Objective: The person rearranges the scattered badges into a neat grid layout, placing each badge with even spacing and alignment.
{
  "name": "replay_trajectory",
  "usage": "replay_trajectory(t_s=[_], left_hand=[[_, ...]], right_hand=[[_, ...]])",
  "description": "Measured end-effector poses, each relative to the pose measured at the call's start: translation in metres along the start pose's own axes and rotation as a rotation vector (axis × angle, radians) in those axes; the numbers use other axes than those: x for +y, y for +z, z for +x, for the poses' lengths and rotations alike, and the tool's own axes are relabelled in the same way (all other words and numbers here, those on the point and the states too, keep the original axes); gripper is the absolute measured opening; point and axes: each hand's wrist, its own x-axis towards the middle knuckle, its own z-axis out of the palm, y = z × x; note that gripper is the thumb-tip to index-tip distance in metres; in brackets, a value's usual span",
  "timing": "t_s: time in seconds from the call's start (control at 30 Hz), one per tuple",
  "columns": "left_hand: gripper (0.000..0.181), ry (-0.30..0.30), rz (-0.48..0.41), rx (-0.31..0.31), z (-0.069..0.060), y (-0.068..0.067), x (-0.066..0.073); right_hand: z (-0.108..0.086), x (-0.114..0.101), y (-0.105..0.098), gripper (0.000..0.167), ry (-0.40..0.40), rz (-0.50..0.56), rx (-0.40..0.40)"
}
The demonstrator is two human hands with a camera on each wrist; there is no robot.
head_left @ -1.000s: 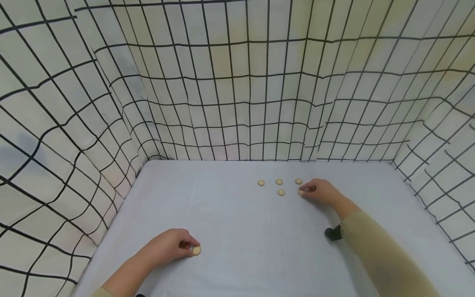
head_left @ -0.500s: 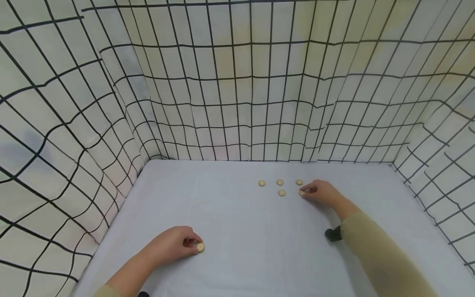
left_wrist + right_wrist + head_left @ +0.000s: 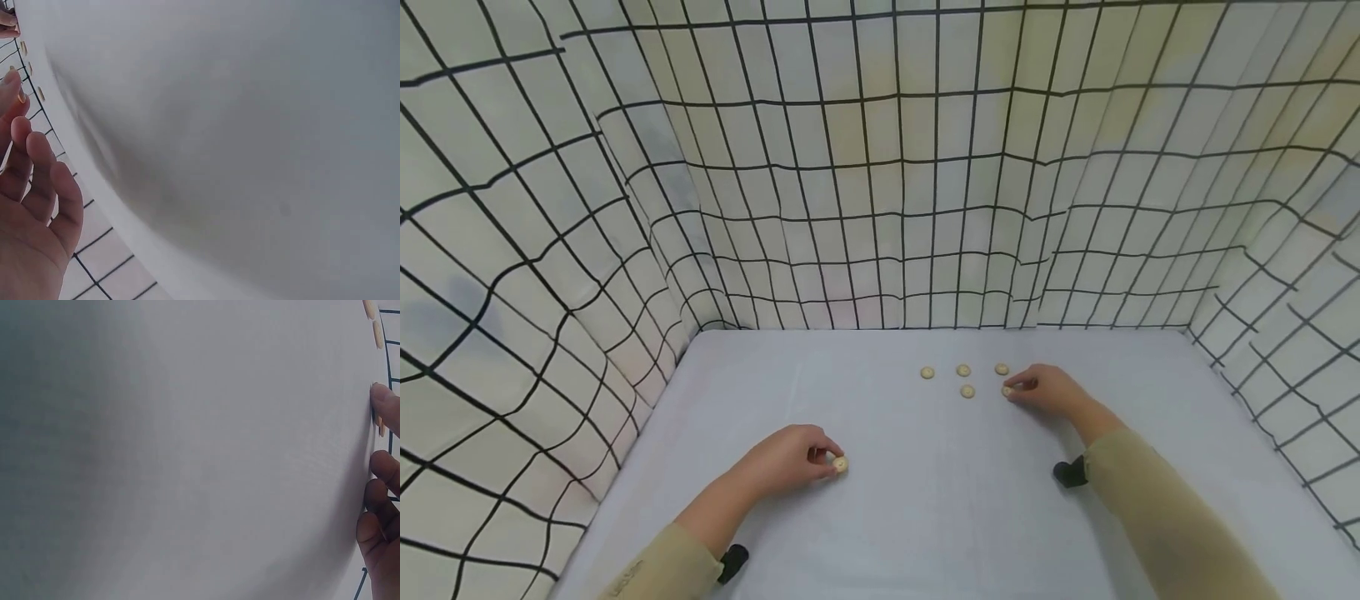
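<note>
My left hand point(image 3: 792, 458) pinches a small round pale disc point(image 3: 841, 465) between thumb and fingertips, over the left-middle of the white table. In the left wrist view this disc point(image 3: 21, 94) shows nearly edge-on, with the other fingers loosely bent. At the back right, my right hand point(image 3: 1048, 390) pinches a similar disc point(image 3: 1007, 391) at the table surface; the fingers partly cover it. Beside that hand lie more discs: a back row with a left disc point(image 3: 928, 372), a middle disc point(image 3: 963, 370) and a right disc point(image 3: 1002, 368), and a front disc point(image 3: 967, 392).
A white cloth-like surface covers the table point(image 3: 910, 517). Pale walls with a black grid point(image 3: 880, 183) enclose it at the back and both sides. A black wrist-worn piece point(image 3: 1070, 473) sticks out under the right sleeve, another black piece point(image 3: 733, 563) under the left.
My left hand has moved forward and to the right across the table, carrying its disc. The right hand has stayed at its disc, and the lying discs keep their places.
</note>
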Motion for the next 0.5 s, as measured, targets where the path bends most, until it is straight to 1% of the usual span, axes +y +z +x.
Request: replay_trajectory(t_s=[0.13,0.27,0.4,0.5], left_hand=[[0.016,-0.020,-0.016,-0.003,0.027,0.001,0.009],[0.017,-0.025,-0.047,-0.008,0.057,0.002,0.020],[0.017,-0.002,-0.050,-0.013,0.084,0.005,0.031],[0.017,0.011,-0.043,-0.021,0.101,0.009,0.040]], right_hand=[[0.000,-0.001,-0.001,0.033,-0.001,0.002,-0.006],[0.000,-0.001,-0.002,0.032,0.014,0.005,-0.001],[0.000,0.000,-0.002,0.033,0.005,0.006,-0.001],[0.000,0.000,-0.001,0.033,0.009,0.003,0.000]])
